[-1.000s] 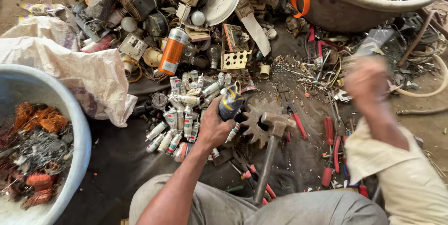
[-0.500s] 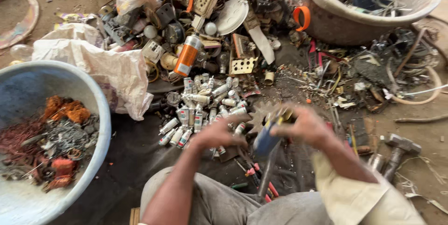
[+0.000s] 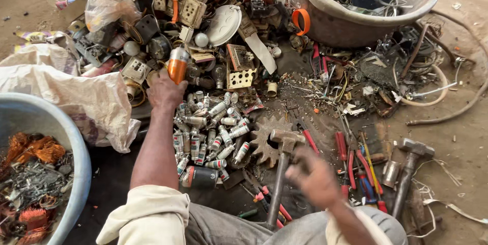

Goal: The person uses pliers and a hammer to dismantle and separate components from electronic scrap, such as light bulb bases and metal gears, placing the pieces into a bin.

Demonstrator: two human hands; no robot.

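Observation:
My left hand (image 3: 163,91) reaches forward into the scrap pile, its fingers closed round the lower end of an orange and silver cylinder (image 3: 178,63). Just right of that arm lies a heap of small silver capacitors (image 3: 216,128), with a black cylinder (image 3: 202,177) at its near edge. My right hand (image 3: 316,180) is blurred in mid-air, holds nothing, and its fingers are loosely apart. It hovers beside the handle of a hammer (image 3: 283,141) that rests on a rusty gear wheel (image 3: 262,134).
A blue tub (image 3: 77,146) with copper wire and scrap stands at the left, beside a white sack (image 3: 76,92). A grey tub (image 3: 351,24) of wires is at the back right. Red-handled pliers (image 3: 351,161) and a second hammer (image 3: 413,149) lie at the right.
Both hands held a dark cylinder together; now the black cylinder lies on the ground. My left hand has gone forward to the orange cylinder, and my right hand has drawn back.

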